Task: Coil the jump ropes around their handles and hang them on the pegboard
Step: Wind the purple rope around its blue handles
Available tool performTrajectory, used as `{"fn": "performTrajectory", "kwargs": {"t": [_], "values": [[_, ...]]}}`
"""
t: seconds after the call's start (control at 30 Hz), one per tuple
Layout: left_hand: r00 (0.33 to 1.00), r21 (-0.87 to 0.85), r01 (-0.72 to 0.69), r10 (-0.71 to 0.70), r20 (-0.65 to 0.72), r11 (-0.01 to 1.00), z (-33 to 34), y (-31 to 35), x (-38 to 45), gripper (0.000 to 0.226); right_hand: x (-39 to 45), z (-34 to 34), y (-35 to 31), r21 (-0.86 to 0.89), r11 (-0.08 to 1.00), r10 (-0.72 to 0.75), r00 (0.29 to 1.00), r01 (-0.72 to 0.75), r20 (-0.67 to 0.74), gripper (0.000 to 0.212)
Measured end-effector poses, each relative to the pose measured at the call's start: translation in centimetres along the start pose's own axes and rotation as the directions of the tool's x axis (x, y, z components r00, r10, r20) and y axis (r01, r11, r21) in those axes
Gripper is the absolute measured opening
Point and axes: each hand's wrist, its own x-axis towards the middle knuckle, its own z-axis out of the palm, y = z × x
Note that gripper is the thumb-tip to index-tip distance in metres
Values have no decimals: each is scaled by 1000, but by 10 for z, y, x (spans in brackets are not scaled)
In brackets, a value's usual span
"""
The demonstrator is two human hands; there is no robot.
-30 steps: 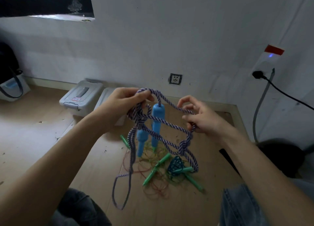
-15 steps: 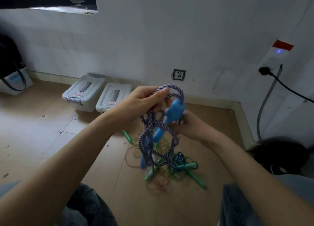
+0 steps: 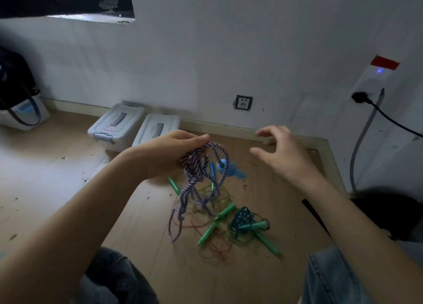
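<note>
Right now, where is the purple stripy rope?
In the head view, the purple stripy rope hangs in loops from the left hand, mid-frame, above the green-handled ropes on the floor.

No text can be read. A small reddish label [image 3: 109, 128] sits on the left bin's lid [image 3: 116, 123], left of centre, possibly printed but too blurred to make out.

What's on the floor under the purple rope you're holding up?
Under the purple rope, gripped by the left hand, lie thin tangled cords and green handles on the floor. The hanging loops cover part of that pile.
</note>
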Motion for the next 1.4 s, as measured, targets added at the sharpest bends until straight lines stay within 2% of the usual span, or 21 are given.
{"fn": "performTrajectory", "kwargs": {"t": [0.07, 0.13, 0.2, 0.3, 0.37, 0.43, 0.53, 0.57, 0.6, 0.67, 0.77, 0.8, 0.9, 0.93, 1.0, 1.07, 1.13, 1.2, 1.3, 1.33, 1.4], "values": [[1000, -173, 1, -2, -3, 985, 3, 3, 1, 33, -9, 3, -15, 193, 974, -139, 984, 115, 114, 14], [1000, -271, -29, 30, -1, 962, 7, 5, 2, 32, -16, 13, -25, 224, 963, -204, 947, 148, 250, 17], [997, -295, -52, 68, 44, 954, 9, 8, 2, 32, -19, 27, -28, 169, 968, -218, 953, 184, 212, 27], [993, -284, -61, 88, 84, 957, 8, 11, -2, 34, -17, 34, -28, 269, 951, -197, 968, 151, 153, 20], [998, -192, -55, 57, 5, 980, 2, 10, -2, 41, -12, 29, -23, 412, 911, -77, 984, 4, 162, 21], [992, 10, -29, 30, -124, 1000, -4, 4, 2, 33, -4, 20, -15, 573, 802, 93, 984, -165, 153, 21], [980, 180, 17, 20, -200, 984, -2, -3, 3, 7, 4, 4, -5, 817, 484, 310, 935, -312, 174, 25], [974, 241, 30, 26, -227, 970, -3, -4, 4, 7, 6, -2, -2, 879, 366, 359, 918, -306, 170, 25], [970, 297, 49, 26, -243, 954, -4, -5, 3, 11, 8, -7, 1, 909, 303, 401, 903, -286, 151, 26], [986, 364, 86, -27, -163, 927, -7, -6, 0, 29, 9, -12, 3, 910, 305, 443, 887, -282, 127, 26], [990, 471, 36, -97, 107, 882, 5, -7, -3, 61, 7, -6, -2, 908, 277, 356, 911, -313, 206, 26], [982, 527, 6, -103, 155, 850, 14, -9, -2, 60, 6, -3, -5, 912, 264, 308, 924, -313, 228, 27], [977, 665, -69, -85, 197, 744, 37, -21, 9, 27, 6, -5, -9, 924, 237, 205, 945, -300, 254, 28], [979, 652, -80, -64, 194, 754, 37, -23, 12, 21, 7, -8, -7, 922, 250, 200, 947, -297, 251, 28], [990, 476, -62, -8, 143, 877, 30, -18, 11, 17, 9, -12, 2, 874, 373, 258, 939, -312, 225, 29], [998, 136, -67, 65, 18, 988, 17, -9, 8, 18, 8, -11, 9, 729, 574, 321, 922, -373, 219, 29], [984, -144, -135, 114, -140, 980, 10, 0, 5, 10, 6, -6, 7, 552, 702, 338, 893, -449, 296, 25], [962, -178, -198, 156, -226, 964, 11, 6, 2, 8, 6, 0, 2, 412, 784, 341, 877, -464, 339, 21], [949, -62, -251, 233, -214, 966, 21, 9, -4, 9, 8, 4, 2, 0, 959, 279, 945, -283, 173, 45], [946, -70, -258, 237, -222, 964, 24, 10, -5, 10, 7, 2, -1, -43, 978, 208, 974, -205, 85, 48], [935, -87, -261, 229, -270, 961, 28, 12, -3, 13, 3, -3, -8, 189, 980, 54, 997, -64, 61, 40]]}}
